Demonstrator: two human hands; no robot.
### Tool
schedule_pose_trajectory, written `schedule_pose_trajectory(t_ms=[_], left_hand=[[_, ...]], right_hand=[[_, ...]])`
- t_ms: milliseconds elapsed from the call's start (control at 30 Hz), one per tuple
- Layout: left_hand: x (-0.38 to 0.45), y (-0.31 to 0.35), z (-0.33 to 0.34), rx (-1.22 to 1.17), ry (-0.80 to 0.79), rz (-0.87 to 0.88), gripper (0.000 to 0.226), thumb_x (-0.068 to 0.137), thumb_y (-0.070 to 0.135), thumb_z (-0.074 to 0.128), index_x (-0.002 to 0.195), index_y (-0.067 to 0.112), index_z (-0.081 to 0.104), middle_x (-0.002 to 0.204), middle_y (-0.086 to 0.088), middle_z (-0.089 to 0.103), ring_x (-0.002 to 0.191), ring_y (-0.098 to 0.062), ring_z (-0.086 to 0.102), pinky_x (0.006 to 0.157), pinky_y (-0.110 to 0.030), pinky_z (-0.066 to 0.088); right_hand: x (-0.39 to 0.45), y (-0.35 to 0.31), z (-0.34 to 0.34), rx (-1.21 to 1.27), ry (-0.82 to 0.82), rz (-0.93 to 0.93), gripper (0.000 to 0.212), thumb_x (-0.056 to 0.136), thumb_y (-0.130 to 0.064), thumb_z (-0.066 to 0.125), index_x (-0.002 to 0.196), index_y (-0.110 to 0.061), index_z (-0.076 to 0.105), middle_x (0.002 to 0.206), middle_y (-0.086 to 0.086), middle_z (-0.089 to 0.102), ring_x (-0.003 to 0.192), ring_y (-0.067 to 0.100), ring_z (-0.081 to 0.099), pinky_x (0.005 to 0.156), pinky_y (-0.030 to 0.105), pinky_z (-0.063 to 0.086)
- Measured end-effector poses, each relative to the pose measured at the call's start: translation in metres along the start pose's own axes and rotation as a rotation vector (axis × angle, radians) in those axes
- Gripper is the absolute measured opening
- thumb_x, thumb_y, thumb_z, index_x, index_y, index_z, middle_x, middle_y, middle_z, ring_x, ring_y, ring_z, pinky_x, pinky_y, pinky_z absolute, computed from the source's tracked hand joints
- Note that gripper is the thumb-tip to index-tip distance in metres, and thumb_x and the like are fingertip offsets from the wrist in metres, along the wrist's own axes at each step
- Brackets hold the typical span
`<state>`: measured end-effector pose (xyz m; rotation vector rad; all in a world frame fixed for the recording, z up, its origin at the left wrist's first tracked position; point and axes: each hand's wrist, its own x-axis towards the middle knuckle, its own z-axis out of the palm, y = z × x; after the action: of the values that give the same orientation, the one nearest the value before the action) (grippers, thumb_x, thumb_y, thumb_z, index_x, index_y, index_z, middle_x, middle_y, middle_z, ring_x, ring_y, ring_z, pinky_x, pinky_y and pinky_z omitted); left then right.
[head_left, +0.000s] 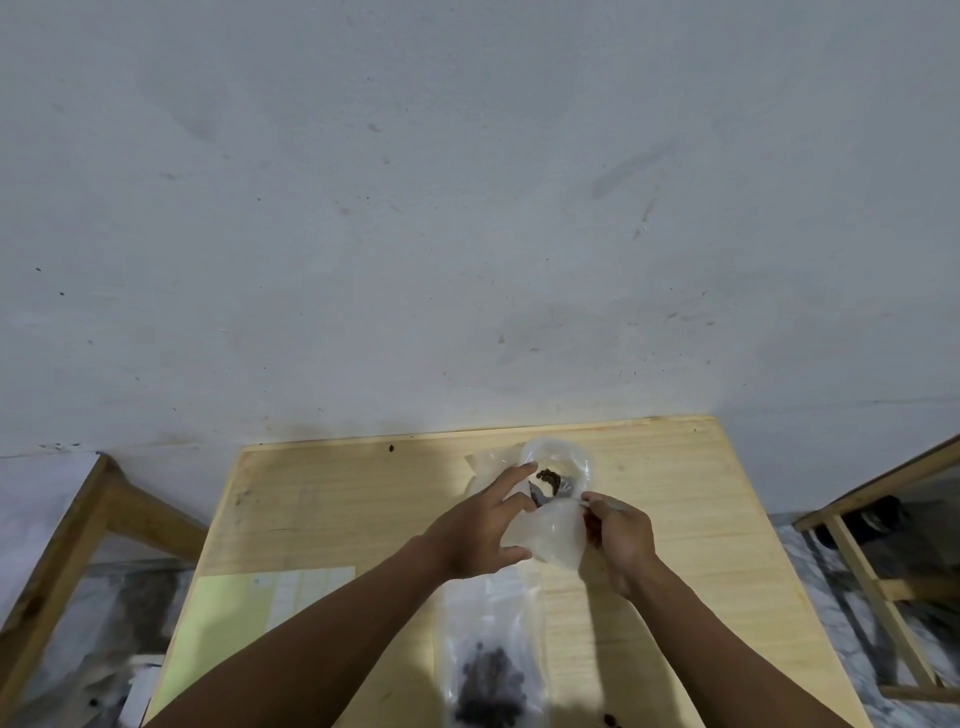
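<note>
A small clear plastic bag (557, 535) is held tilted over the far middle of the light wooden table (332, 499), mouth gaping wide, with small dark round seeds (549, 477) clustered at its opening

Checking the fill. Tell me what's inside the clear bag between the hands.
Inside the clear bag, near its mouth: dark pellets on a grey spoon that the right hand pinches. The left hand covers its left side; anything there is hidden.

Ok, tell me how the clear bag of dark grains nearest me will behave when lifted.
The clear bag looks like thin film, wrinkled and lying flat, so it will probably hang limp. Its dark grains sit loose at one end, so they would likely slide and bunch there. A stray grain on the table suggests they roll easily.
</note>
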<state>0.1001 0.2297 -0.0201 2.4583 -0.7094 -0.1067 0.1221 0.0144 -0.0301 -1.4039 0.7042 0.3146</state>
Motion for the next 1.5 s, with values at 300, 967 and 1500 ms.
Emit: schedule_pose_trajectory(t_ms=[300, 967, 1500], left_hand=[[-0.010, -0.001, -0.010, 0.084, 0.001, -0.069, 0.055, 0.082, 0.047, 0.070, 0.126, 0.018, 0.056, 0.161, 0.002, 0.021, 0.140, -0.018, 0.038, 0.108, -0.030, 0.040], [0.002, -0.001, -0.014, 0.141, 0.045, -0.344, 0.064, 0.081, 0.055, 0.068, 0.132, 0.020, 0.051, 0.132, 0.008, 0.055, 0.120, -0.014, 0.051, 0.099, -0.032, 0.037], [0.003, 0.001, -0.018, 0.173, -0.015, -0.389, 0.069, 0.079, 0.062, 0.065, 0.131, 0.020, 0.051, 0.126, 0.006, 0.058, 0.115, -0.016, 0.053, 0.096, -0.033, 0.039]], right_hand=[[-0.001, -0.016, -0.003, 0.133, -0.074, 0.026, 0.020, 0.098, -0.001, 0.047, 0.100, 0.003, 0.066, 0.076, 0.017, 0.062, 0.067, 0.024, 0.057, 0.069, 0.030, 0.051], [-0.033, -0.077, -0.040, -0.056, 0.074, -0.453, 0.023, 0.099, -0.011, 0.041, 0.088, -0.007, 0.061, 0.074, 0.009, 0.058, 0.064, 0.021, 0.052, 0.065, 0.032, 0.042], [-0.057, -0.075, -0.018, -0.409, -0.105, -0.868, 0.017, 0.102, -0.016, 0.049, 0.097, -0.017, 0.065, 0.092, -0.010, 0.068, 0.079, 0.006, 0.065, 0.067, 0.009, 0.044]])
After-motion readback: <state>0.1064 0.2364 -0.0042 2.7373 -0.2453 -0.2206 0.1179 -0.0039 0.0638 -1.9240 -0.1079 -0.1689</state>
